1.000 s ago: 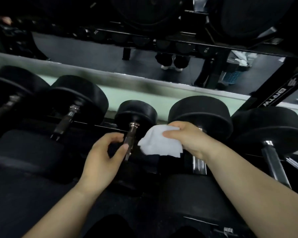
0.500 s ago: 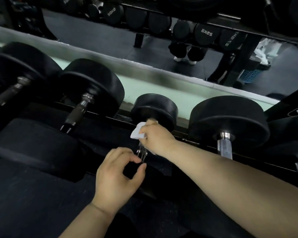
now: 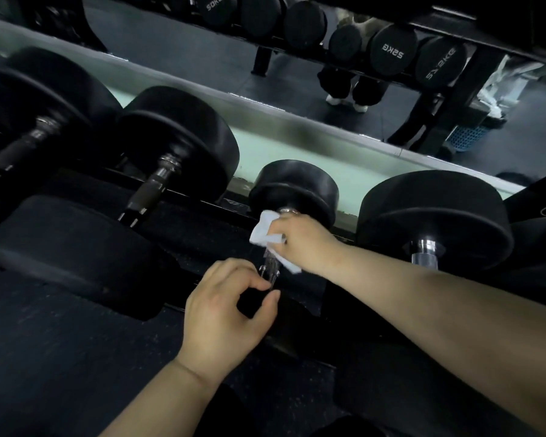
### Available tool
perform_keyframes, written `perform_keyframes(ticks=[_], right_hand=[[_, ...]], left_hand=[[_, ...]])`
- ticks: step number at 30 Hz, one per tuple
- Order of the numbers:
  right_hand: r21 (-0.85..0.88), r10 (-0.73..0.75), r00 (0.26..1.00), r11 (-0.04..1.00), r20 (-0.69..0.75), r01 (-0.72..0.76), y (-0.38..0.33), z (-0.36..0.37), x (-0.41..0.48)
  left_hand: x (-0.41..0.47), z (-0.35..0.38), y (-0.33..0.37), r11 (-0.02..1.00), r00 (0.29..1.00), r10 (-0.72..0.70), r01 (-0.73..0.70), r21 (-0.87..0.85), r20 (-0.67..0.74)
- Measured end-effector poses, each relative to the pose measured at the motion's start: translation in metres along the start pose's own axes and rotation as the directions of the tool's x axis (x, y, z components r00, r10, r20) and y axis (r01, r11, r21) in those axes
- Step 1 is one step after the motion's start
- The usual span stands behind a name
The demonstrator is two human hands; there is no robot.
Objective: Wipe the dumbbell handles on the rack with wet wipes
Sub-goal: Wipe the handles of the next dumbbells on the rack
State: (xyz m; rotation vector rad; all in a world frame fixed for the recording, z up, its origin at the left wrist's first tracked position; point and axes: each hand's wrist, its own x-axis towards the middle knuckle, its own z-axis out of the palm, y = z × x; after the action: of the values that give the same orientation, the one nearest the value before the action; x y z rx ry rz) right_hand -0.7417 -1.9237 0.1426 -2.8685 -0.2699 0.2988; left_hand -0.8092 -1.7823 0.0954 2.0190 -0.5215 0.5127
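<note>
Gripping the wipe [image 3: 263, 230] round the far end of the handle [image 3: 270, 269] on the rack [image 3: 199, 201] with the right hand [image 3: 301, 239], and curling the left hand [image 3: 224, 310] nearer the body, at the near end of that away-to-near shaft, without showing whether actually clasping.
</note>
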Motion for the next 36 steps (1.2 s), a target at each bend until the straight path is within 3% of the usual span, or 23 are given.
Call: perform_keyframes(ticks=[4, 6, 9, 12, 17, 19, 22, 24, 26, 32, 34, 36], right_hand=[[0.038, -0.189, 0.955, 0.982, 0.23, 0.185, -0.011, 0.009, -0.012], [0.04, -0.182, 0.969, 0.983, 0.169, 0.178, -0.006, 0.003, -0.007], [0.069, -0.054, 0.998, 0.996, -0.045, 0.057, 0.013, -0.008, 0.004], [0.136, 0.012, 0.995, 0.991, -0.097, 0.002, 0.02, -0.006, 0.0], [0.068, -0.233, 0.946, 0.972, 0.225, 0.224, -0.002, 0.014, -0.016], [0.09, -0.202, 0.952, 0.978, 0.23, 0.186, 0.0, 0.008, -0.01], [0.095, -0.058, 0.996, 0.994, 0.071, 0.051, 0.019, -0.004, -0.006], [0.181, 0.069, 0.997, 0.981, -0.021, -0.064, 0.032, -0.002, -0.008], [0.283, 0.136, 0.991, 0.95, 0.004, -0.132, 0.032, 0.009, -0.011], [0.328, -0.013, 0.972, 0.942, 0.233, -0.066, 0.021, 0.022, -0.019], [0.349, -0.034, 0.97, 0.936, 0.24, -0.053, 0.024, 0.019, -0.018], [0.357, 0.0, 0.987, 0.932, 0.159, -0.057, 0.029, 0.015, -0.012]], left_hand=[[0.0, 0.0, 0.0, 1.0, 1.0, 0.02, -0.02, -0.005, -0.01], [0.0, 0.001, -0.001, 1.0, 1.0, 0.018, -0.018, -0.001, -0.004], [-0.001, 0.001, -0.001, 1.0, 1.0, 0.013, -0.013, 0.001, -0.014], [-0.001, 0.002, -0.002, 1.0, 0.999, 0.019, -0.018, 0.015, -0.032], [0.0, 0.001, 0.0, 1.0, 0.999, 0.026, -0.026, 0.005, -0.028], [0.0, 0.001, 0.0, 1.0, 1.0, 0.022, -0.021, 0.01, -0.017], [0.0, 0.001, 0.0, 1.0, 1.0, 0.017, -0.017, 0.015, -0.015], [0.0, 0.001, -0.001, 1.0, 1.0, 0.017, -0.017, 0.009, -0.023], [0.0, 0.001, 0.0, 1.0, 1.0, 0.018, -0.018, 0.016, -0.024], [0.0, 0.001, 0.001, 0.999, 1.0, 0.016, -0.015, 0.05, -0.019], [0.0, 0.001, 0.001, 0.999, 1.0, 0.02, -0.019, 0.043, -0.018], [0.0, 0.001, 0.001, 0.999, 0.999, 0.026, -0.025, 0.035, -0.021]])
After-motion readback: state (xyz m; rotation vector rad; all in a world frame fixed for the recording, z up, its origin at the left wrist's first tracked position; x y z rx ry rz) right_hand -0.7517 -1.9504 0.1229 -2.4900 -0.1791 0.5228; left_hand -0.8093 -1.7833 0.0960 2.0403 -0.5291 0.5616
